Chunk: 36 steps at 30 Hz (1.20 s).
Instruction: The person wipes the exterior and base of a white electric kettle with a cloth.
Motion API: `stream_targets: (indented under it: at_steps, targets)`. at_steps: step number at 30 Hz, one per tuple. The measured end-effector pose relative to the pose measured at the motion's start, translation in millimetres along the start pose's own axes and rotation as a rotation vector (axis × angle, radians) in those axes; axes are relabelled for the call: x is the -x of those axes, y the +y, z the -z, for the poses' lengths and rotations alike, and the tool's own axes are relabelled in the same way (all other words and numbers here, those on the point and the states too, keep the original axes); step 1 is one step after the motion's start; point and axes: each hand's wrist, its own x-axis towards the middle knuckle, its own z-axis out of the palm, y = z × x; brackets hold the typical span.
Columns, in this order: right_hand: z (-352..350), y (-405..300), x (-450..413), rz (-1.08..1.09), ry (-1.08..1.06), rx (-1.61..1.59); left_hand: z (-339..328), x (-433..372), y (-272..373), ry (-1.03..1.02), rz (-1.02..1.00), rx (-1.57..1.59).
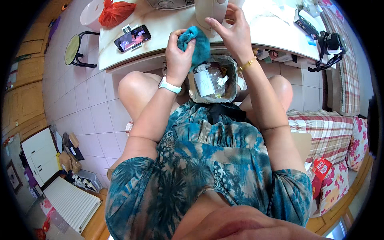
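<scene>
My left hand, with a pale watch at the wrist, grips a bunched teal cloth just over the table's front edge. My right hand, wearing a gold-coloured bracelet, has its thumb and fingers apart beside a whitish container on the marble-patterned table. Some of its fingers are hidden behind the container's side, so contact cannot be told. Below the hands, between my knees, is a lined waste bin holding paper, clear plastic and crumpled tissue.
A phone on a stand and a red plastic bag are at the left. On the right are a dark box and a black device with a strap. A stool stands left of the table; a plaid-covered sofa is at the right.
</scene>
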Motion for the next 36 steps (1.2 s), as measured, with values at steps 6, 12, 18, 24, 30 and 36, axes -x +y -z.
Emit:
stream_targets:
  at_steps: [6,12,18,24,30,36]
  targets:
    - [33,71,-13,-0.060,-0.108,-0.184,7,-17,-17,0.100,-0.187,-0.195]
    - [85,98,-21,-0.196,-0.056,-0.505,-5,-32,-5,0.079,-0.336,-0.399]
    - [78,96,-20,-0.166,-0.067,-0.454,0,-87,-39,-0.005,-0.227,-0.498]
    - [79,89,-17,-0.144,-0.084,-0.405,-9,-48,-47,0.006,-0.344,-0.611]
    - [75,83,-20,-0.134,-0.109,-0.417,-13,-59,-65,-0.021,-0.489,-0.852]
    - [75,87,-19,-0.107,-0.130,-0.433,-7,-74,-57,0.076,-0.424,-0.401]
